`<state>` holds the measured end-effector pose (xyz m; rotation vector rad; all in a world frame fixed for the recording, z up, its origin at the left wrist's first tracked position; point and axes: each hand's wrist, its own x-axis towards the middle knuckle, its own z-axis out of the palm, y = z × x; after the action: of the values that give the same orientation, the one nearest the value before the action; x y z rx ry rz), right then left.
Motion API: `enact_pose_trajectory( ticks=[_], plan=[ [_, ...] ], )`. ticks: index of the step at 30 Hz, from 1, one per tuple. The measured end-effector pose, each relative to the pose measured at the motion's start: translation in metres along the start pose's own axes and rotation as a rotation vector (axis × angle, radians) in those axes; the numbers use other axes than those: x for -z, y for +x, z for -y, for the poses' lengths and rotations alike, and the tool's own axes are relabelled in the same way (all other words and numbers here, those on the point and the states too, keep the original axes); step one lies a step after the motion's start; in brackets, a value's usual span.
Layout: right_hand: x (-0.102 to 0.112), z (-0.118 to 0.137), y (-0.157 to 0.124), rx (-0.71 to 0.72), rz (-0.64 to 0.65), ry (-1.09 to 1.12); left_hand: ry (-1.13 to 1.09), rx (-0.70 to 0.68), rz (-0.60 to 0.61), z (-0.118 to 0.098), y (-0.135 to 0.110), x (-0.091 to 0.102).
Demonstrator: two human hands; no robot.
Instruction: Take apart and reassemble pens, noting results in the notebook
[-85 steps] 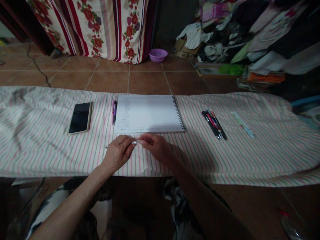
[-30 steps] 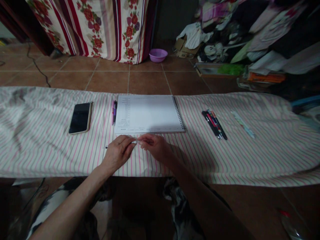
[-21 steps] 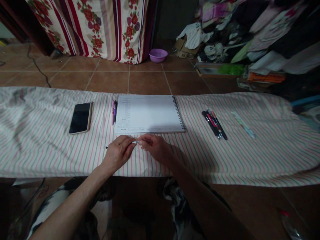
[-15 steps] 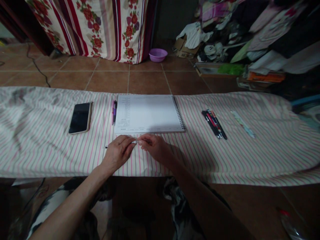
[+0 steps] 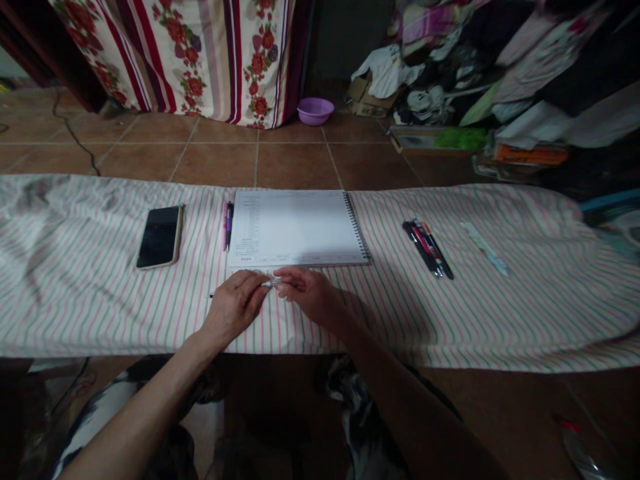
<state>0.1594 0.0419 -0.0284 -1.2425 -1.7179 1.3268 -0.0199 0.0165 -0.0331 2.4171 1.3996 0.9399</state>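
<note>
1. L hand [image 5: 235, 300]: fingers closed round pen [image 5: 271, 283], whose clear end's btwn both hands' fingertips.
2. R hand [image 5: 307, 290]: fingers curled at that end, can't tell if gripping.
3. Purple basin [image 5: 315, 121]: well beyond fingers, contents unclear.
4. Cardboard box [image 5: 367, 105]: beyond fingers, to R, w/ white cloth [image 5: 384, 70] on top.

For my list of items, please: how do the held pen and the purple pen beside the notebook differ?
The held pen is in the left grip; the purple pen lies loose on the striped cloth. The held pen runs nearly sideways; the purple pen runs roughly front to back. Both are slim.
</note>
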Motion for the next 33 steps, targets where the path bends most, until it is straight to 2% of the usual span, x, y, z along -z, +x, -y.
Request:
enact_pose_trajectory(
  ticks=[11,21,33],
  plan=[
    [-0.004,0.0,-0.001,0.049,-0.041,-0.027,-0.025,0.011,0.002,-0.001,0.001,0.002],
    [-0.005,-0.001,-0.001,0.016,-0.037,-0.037,0.013,0.014,0.004,0.002,0.001,0.002],
    [-0.004,-0.005,0.0,0.021,-0.067,-0.089,0.159,0.051,0.007,0.007,-0.003,0.017]
  ],
)
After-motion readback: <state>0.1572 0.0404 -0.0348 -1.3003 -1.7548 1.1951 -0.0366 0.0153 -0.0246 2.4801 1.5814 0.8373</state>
